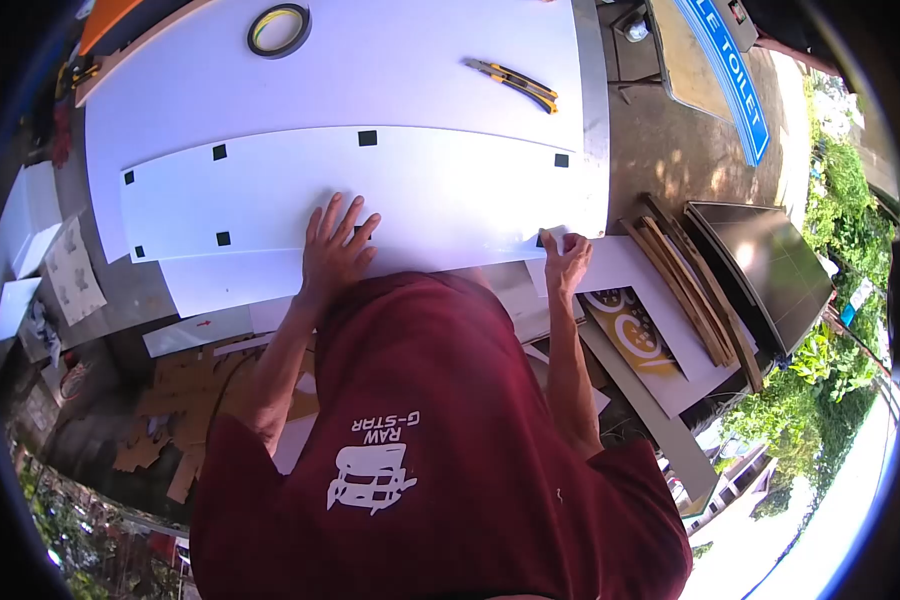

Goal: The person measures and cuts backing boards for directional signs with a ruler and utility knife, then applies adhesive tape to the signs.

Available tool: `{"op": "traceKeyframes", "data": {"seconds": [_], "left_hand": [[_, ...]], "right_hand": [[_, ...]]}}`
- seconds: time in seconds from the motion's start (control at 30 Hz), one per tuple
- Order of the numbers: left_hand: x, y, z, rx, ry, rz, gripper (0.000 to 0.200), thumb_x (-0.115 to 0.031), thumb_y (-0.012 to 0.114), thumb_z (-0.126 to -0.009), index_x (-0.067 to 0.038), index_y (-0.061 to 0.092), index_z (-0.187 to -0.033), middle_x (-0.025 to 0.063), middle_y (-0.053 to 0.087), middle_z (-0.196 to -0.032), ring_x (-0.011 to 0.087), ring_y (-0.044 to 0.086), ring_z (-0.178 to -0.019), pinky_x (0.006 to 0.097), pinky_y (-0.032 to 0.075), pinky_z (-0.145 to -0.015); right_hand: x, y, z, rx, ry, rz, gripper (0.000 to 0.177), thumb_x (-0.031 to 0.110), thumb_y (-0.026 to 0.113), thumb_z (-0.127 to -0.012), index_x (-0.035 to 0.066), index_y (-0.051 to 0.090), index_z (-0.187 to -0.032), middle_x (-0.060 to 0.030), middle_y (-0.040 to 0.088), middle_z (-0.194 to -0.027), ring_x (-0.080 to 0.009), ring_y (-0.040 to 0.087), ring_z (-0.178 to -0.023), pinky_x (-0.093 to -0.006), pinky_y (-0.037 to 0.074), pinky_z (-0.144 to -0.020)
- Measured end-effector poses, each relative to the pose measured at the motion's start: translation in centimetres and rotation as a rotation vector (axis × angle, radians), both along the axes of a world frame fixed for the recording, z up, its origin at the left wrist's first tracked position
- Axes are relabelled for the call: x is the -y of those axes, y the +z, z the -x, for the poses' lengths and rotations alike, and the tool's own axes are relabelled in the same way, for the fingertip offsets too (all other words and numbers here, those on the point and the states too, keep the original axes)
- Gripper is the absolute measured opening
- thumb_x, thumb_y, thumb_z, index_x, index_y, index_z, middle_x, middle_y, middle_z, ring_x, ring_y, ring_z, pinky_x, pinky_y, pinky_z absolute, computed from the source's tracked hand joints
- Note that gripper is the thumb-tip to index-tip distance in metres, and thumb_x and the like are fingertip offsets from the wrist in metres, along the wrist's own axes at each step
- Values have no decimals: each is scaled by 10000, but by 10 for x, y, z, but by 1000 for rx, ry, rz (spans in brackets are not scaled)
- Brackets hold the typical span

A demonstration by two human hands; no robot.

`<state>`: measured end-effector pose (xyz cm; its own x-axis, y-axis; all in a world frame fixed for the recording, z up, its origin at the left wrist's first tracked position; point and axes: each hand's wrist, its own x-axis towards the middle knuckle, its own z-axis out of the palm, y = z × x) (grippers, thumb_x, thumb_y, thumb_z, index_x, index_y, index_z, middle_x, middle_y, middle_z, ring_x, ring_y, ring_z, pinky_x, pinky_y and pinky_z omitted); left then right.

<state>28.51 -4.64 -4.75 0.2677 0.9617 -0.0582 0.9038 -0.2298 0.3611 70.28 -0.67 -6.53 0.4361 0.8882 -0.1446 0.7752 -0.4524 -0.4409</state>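
Note:
A long white panel (270, 190) lies across the larger white sheet on the table, with several black tape squares (367, 138) stuck along its far and near edges. My left hand (340, 245) rests flat on the panel near its front edge, fingers spread, partly covering one square. At the panel's near right corner, my right hand (567, 262) has its fingers pinched together at a black tape square (541, 239). Whether that square is fully down on the panel is hidden by the fingertips.
Farther back on the white sheet (420, 60) lie a roll of black tape (279, 31) and a yellow-and-black utility knife (515, 83). Wooden strips (680, 290) and dark panels (760, 265) lean at right. A blue sign (735, 90) stands beyond, and cardboard (170, 410) covers the floor at left.

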Motion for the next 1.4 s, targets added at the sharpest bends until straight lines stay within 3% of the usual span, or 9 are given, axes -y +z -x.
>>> {"op": "traceKeyframes", "data": {"seconds": [0.4,0.57,0.73,0.8,1.03,1.13,1.3,1.33,1.4], "left_hand": [[8,-25,-5,-87,-112,6,607,-484,434,-1013,-159,387,-1523,73,254,-1634,333,159,-1524,618,138,-1197],[9,2,10,107,121,89,756,-489,474,-994,-12,260,-1541,161,205,-1639,339,103,-1536,543,105,-1222],[28,-4,25,82,600,-101,650,-315,610,-908,41,444,-1426,237,324,-1557,467,240,-1457,563,227,-1176],[35,-14,28,54,568,-65,664,-344,574,-950,26,392,-1470,220,258,-1597,451,187,-1485,556,215,-1183],[34,-3,27,50,566,-30,672,-386,562,-971,16,387,-1481,214,237,-1611,435,155,-1503,547,216,-1185],[35,8,38,216,602,-88,612,-335,648,-912,26,485,-1377,232,431,-1463,459,316,-1406,547,300,-1134],[59,5,56,379,1585,-137,610,-273,792,-818,21,528,-1283,185,613,-1179,295,607,-998,437,501,-869],[61,6,62,641,1722,-104,650,-307,813,-810,63,515,-1254,160,653,-1074,236,635,-813,369,526,-728],[57,4,68,1053,1721,-36,542,-290,793,-840,35,559,-1206,122,654,-1025,202,615,-773,327,516,-743]], "right_hand": [[-9,-7,-10,-49,-127,133,810,549,928,-588,-59,639,-1039,-142,622,-999,-270,605,-922,-403,510,-857],[1,-12,-8,-13,-136,55,498,425,775,-847,-22,668,-1041,-156,599,-1040,-289,617,-861,-447,534,-777],[2,-25,-19,-37,-137,91,524,434,796,-802,-46,682,-978,-158,633,-917,-274,616,-805,-435,517,-729],[-6,-33,-32,-96,-146,68,526,437,797,-794,-68,690,-896,-112,638,-755,-241,601,-700,-391,518,-655],[-18,-4,-52,-733,-209,173,419,391,733,-886,-23,671,-864,-74,621,-737,-117,502,-525,-280,398,-447],[-23,21,-52,-889,-179,209,358,357,702,-937,8,657,-1003,-42,638,-801,-122,589,-600,-261,437,-444],[-27,48,-60,-1074,-67,165,394,329,685,-955,-4,626,-1158,-45,669,-935,-139,649,-734,-273,481,-488],[-29,63,-56,-1091,-37,177,370,302,685,-959,3,631,-1170,-50,672,-968,-147,654,-766,-267,496,-522],[-31,73,-51,-1071,-136,80,341,284,675,-967,13,633,-1169,-55,672,-988,-148,655,-788,-262,501,-528]]}}
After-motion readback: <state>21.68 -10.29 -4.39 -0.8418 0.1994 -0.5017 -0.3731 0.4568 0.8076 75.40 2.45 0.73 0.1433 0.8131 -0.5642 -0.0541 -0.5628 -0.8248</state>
